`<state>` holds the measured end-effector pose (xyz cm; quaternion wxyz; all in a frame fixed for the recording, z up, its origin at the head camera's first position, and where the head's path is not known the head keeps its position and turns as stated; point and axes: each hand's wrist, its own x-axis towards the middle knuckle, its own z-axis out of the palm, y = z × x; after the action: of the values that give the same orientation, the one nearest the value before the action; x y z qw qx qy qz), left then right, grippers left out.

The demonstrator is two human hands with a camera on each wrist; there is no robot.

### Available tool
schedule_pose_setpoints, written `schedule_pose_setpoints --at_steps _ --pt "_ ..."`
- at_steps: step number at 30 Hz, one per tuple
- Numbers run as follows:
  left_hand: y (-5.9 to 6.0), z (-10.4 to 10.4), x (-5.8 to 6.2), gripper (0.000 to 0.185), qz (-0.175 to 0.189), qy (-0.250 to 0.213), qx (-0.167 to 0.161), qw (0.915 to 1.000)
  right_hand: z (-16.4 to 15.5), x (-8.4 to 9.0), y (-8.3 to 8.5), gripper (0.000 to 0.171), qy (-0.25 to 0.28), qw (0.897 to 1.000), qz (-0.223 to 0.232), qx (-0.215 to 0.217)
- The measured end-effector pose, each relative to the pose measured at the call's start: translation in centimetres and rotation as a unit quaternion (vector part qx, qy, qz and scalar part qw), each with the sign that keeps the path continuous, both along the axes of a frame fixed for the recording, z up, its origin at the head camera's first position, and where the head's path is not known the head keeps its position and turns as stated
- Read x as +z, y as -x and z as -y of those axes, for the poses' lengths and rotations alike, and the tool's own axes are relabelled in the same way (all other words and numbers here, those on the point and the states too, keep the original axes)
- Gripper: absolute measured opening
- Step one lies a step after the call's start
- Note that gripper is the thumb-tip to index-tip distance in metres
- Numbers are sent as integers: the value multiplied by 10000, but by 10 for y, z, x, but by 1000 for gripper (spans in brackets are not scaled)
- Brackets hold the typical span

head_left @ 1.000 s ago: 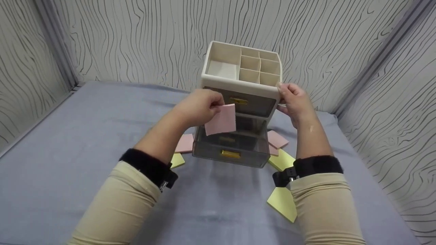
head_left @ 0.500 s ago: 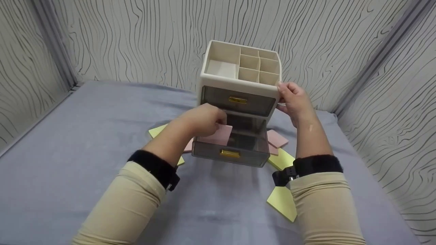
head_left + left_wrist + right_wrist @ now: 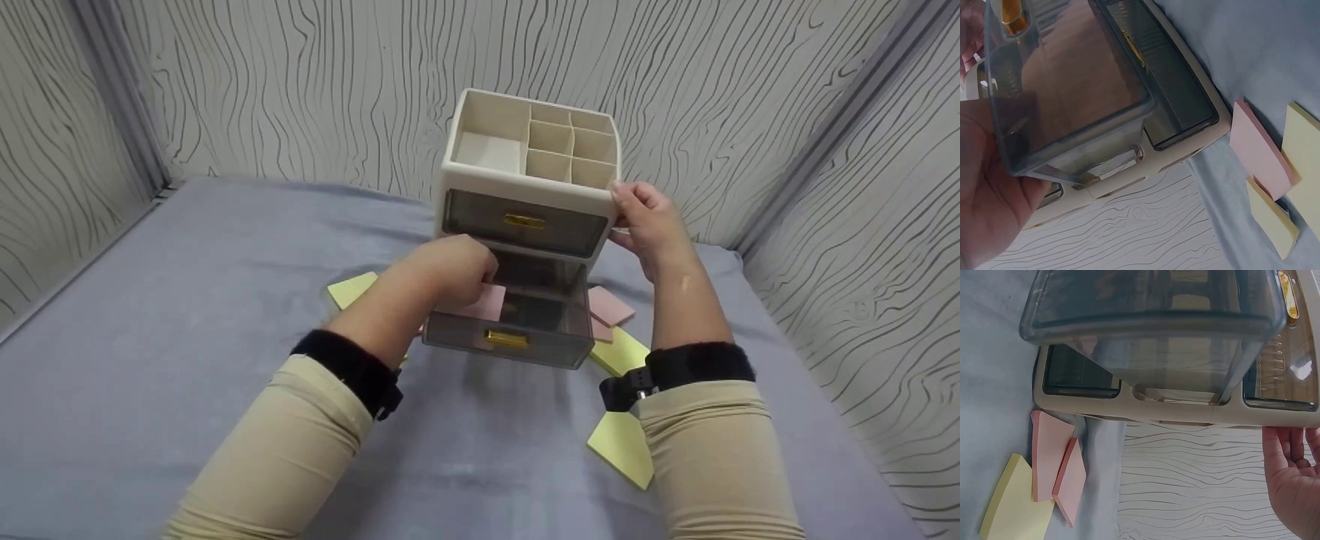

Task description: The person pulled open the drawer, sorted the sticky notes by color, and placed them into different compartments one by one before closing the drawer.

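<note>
A cream desktop drawer organizer (image 3: 480, 178) stands on the cloth, its smoky middle drawer (image 3: 544, 349) pulled out. My left hand (image 3: 457, 271) reaches down inside this drawer, knuckles up, and pinches a pink sticky note pad (image 3: 491, 301); its fingertips are hidden. Through the clear plastic, the pad's pinkish shape also shows in the left wrist view. On the other side, my right hand (image 3: 651, 225) grips the organizer's upper right front edge, thumb in front and fingers round the side. The upper drawer (image 3: 559, 229) and the lower one (image 3: 1081, 371) are closed.
Pink pads (image 3: 611, 305) and yellow pads (image 3: 621, 450) lie on the cloth right of the organizer. More pads, including a yellow one (image 3: 351, 289) and a pink one (image 3: 1258, 152), lie on its left. A patterned wall panel (image 3: 300, 97) stands behind.
My left hand has come down from in front of the upper drawer into the open middle drawer, taking the pink pad along. The right hand has kept its grip in place.
</note>
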<state>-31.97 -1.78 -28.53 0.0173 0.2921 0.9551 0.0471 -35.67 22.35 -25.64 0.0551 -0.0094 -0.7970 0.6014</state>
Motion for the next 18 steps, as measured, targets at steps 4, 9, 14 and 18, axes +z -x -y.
schedule_pose_setpoints --at_steps 4,9,14,18 --pt "1 -2 -1 14 -110 144 82 9998 0 0 0 36 63 10000 -26 20" --pt "2 -4 -3 14 -139 297 204 9993 0 -1 0 36 78 10000 -19 34" --pt "3 -7 -10 8 -308 521 155 9980 0 -1 2 33 155 9999 -18 10" --pt "5 -10 -17 12 -366 754 45 9965 0 0 2 32 166 9999 -43 10"
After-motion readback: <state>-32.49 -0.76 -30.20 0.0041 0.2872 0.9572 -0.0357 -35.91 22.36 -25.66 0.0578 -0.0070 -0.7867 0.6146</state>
